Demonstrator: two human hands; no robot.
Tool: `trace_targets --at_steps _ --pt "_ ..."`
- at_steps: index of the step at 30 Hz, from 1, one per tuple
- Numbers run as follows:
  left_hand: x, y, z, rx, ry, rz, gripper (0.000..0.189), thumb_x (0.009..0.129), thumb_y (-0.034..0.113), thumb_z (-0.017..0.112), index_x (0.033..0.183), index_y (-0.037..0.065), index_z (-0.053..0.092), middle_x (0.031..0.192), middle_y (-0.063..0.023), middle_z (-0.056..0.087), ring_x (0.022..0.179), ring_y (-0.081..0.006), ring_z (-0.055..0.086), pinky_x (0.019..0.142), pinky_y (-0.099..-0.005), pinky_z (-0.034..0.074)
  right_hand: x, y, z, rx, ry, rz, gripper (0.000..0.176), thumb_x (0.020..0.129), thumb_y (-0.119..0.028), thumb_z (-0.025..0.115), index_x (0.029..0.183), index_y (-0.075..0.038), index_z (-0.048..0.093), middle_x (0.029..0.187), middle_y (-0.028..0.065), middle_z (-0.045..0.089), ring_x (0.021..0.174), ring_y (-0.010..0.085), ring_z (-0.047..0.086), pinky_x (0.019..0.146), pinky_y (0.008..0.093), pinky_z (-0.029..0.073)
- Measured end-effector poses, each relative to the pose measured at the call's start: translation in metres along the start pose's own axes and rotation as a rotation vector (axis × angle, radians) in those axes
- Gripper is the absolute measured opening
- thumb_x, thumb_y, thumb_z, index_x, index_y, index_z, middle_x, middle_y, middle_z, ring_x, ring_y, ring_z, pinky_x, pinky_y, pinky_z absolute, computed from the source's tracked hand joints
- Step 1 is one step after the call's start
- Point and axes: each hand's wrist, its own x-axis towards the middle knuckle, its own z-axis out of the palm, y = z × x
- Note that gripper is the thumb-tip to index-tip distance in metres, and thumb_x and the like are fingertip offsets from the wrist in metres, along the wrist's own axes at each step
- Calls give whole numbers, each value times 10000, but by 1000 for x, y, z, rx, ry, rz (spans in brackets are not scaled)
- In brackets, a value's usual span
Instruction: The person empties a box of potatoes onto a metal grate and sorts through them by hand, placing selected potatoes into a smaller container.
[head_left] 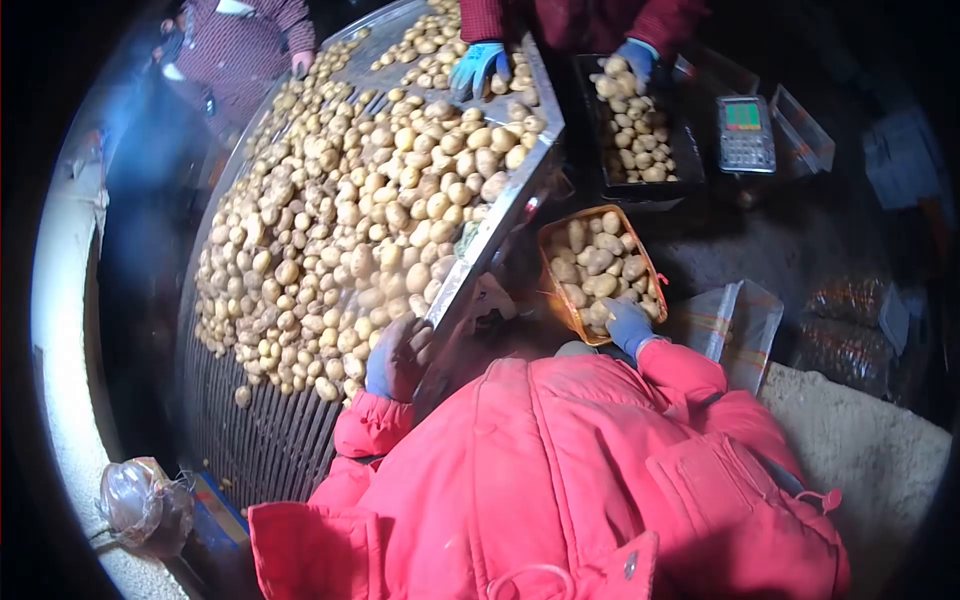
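My left hand [397, 358], in a soiled blue glove, is at the near metal rim [462, 272] of a slatted sorting table, beside a large heap of potatoes [330, 230]. Its fingers curl inward, and what they hold is hidden. Over the near end of an orange basket [658, 282] lies my right hand [630, 325], gloved in blue. Its fingers stretch out and touch the potatoes [598, 262] that fill the basket.
Across the table, a co-worker's gloved hand [480, 70] touches potatoes; the other [638, 60] is over a black crate [690, 165] of potatoes. Another person [245, 60] stands at far left. A digital scale [746, 135], clear plastic packs [745, 325] and a concrete ledge [860, 440] are at right.
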Motion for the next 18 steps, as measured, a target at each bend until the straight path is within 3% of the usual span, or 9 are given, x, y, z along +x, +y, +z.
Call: trace_targets --at_steps 1,2,3,5,6,7,12,17,18 --pt "-9 8 -4 457 80 178 429 1013 325 529 1339 47 519 1266 -114 612 1080 -264 629 949 -431 517 3 -3 -3 -9 -6 -14 497 792 -170 717 1278 -137 621 1257 196 605 1082 398 611 961 412 492" --pt "-24 36 6 181 52 74 433 1015 309 527 1345 29 506 1311 -133 586 1090 -260 629 955 -420 519 4 -5 -8 107 -15 47 509 788 -144 730 1284 -133 620 1269 182 602 1076 361 622 918 402 509" --pt "-23 22 -21 869 172 353 458 862 92 717 1274 -4 541 1200 -136 619 987 -265 661 840 -372 555 4 -4 -11 223 -24 111 522 783 -119 743 1289 -128 619 1282 168 600 1070 324 633 875 391 526" --pt "-34 32 -47 769 248 190 424 1016 305 515 1352 47 506 1371 -127 548 1144 -253 595 961 -419 510 21 -2 -16 731 -95 479 552 815 36 673 1345 -83 571 1289 97 592 1075 205 605 787 353 577" --pt "-42 44 -39 -134 412 -86 429 1022 315 495 1367 60 494 1385 -122 539 1190 -257 563 963 -420 505 25 4 -14 916 -32 386 581 825 54 646 1378 -87 534 1316 92 574 1101 214 597 808 357 578" --pt "-49 46 -49 227 277 24 444 1033 338 467 1380 61 477 1396 -127 527 1216 -263 547 976 -420 497 28 14 -10 1100 36 288 610 835 71 620 1411 -91 498 1343 88 555 1126 224 589 830 361 579" --pt "-36 28 -103 412 266 132 484 1037 379 447 1404 64 458 1422 -119 505 1223 -261 545 994 -414 491 21 -43 -72 1555 -149 238 556 896 0 593 1430 -92 466 1343 81 566 1148 230 600 904 346 562" --pt "-16 58 -78 -10 331 -67 495 1019 376 492 1412 75 463 1419 -118 506 1224 -256 547 971 -408 511 23 -60 -69 1962 -110 369 396 972 -203 607 1351 -121 529 1225 49 620 952 186 654 766 287 567" --pt "-8 45 -94 293 304 70 407 983 202 540 1360 52 507 1372 -134 526 1178 -268 579 944 -406 527 25 -54 -67 1966 -95 374 396 972 -203 607 1351 -121 529 1225 49 620 952 186 654 766 287 567"
